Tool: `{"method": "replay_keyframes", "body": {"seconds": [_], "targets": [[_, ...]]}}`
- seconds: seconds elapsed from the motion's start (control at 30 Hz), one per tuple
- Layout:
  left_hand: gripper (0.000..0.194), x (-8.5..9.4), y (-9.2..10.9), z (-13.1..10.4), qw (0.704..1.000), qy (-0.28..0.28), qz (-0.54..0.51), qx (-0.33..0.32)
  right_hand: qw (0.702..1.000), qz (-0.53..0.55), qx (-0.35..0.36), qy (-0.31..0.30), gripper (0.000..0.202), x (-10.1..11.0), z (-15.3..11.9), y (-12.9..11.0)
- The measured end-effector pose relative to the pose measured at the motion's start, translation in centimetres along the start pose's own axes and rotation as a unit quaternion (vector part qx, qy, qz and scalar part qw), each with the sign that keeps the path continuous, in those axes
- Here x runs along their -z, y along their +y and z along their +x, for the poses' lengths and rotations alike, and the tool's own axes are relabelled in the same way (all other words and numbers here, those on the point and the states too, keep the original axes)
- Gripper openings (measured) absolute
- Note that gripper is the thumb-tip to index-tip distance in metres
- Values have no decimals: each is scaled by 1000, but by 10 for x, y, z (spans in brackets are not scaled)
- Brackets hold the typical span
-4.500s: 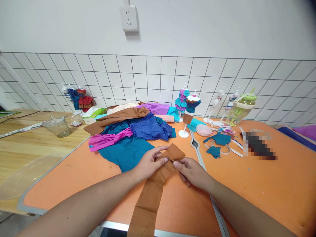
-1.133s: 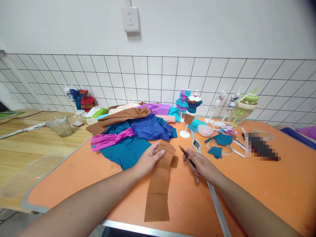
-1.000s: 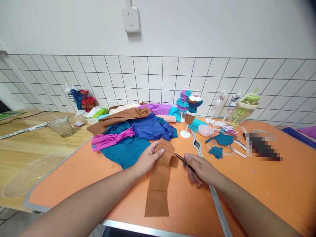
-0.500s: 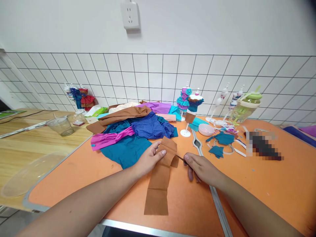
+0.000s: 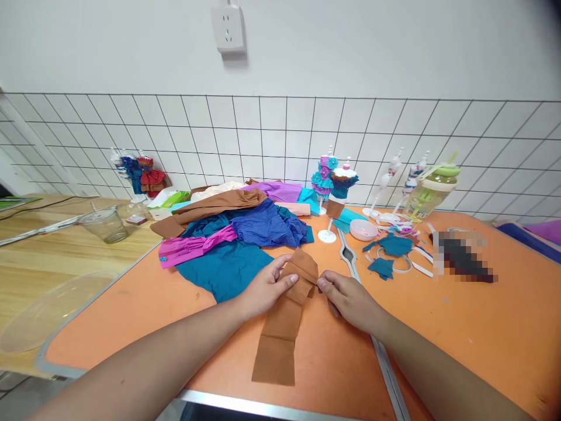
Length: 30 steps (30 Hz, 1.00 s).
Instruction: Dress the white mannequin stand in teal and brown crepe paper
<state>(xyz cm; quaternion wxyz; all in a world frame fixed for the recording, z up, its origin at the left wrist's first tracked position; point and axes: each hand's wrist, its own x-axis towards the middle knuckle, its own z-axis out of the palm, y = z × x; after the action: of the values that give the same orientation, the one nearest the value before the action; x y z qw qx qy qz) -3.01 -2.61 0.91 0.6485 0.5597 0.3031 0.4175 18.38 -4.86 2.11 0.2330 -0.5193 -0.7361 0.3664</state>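
A long brown crepe paper strip (image 5: 280, 327) with creases hangs down toward the table's front edge. My left hand (image 5: 267, 286) pinches its upper part between thumb and fingers. At the strip's right edge, my right hand (image 5: 348, 298) is closed, its fingertips touching the paper; a small dark tip shows at the fingers, and the rest of what they hold is hidden. Behind my hands lies a heap of crepe paper, with a teal sheet (image 5: 223, 269), a blue piece (image 5: 269, 225) and a magenta strip (image 5: 197, 245).
Small dress stands (image 5: 326, 236) rise behind the hands. To the right are a pink bowl (image 5: 363, 230), teal scraps (image 5: 381, 268), a green-lidded bottle (image 5: 429, 193) and a blurred dark object (image 5: 464, 260). A clear cup (image 5: 105, 225) stands at left.
My right hand has moved left, up against the brown paper's edge, and the thin dark tool seen earlier is now mostly hidden. The paper's top has dipped slightly.
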Motion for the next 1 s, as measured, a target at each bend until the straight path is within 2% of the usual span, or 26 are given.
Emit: {"method": "replay_keyframes", "body": {"seconds": [0.13, 0.33, 0.47, 0.77, 1.0], "targets": [[44, -1, 0, -1, 1000, -10, 15, -10, 1000, 17, 4, 1, 37, -3, 0, -1], [47, 0, -3, 1, 998, 39, 23, -37, 998, 57, -17, -6, 40, -5, 0, -2], [48, 2, -2, 2, 999, 31, -2, -35, 998, 52, -28, 0, 42, -3, 0, -3], [51, -4, 1, 0, 999, 34, 29, -16, 996, 89, -23, -11, 43, -7, 0, 0], [53, -5, 2, -2, 1000, 3, -1, -11, 994, 108, -29, 9, 39, -7, -1, -5]]}}
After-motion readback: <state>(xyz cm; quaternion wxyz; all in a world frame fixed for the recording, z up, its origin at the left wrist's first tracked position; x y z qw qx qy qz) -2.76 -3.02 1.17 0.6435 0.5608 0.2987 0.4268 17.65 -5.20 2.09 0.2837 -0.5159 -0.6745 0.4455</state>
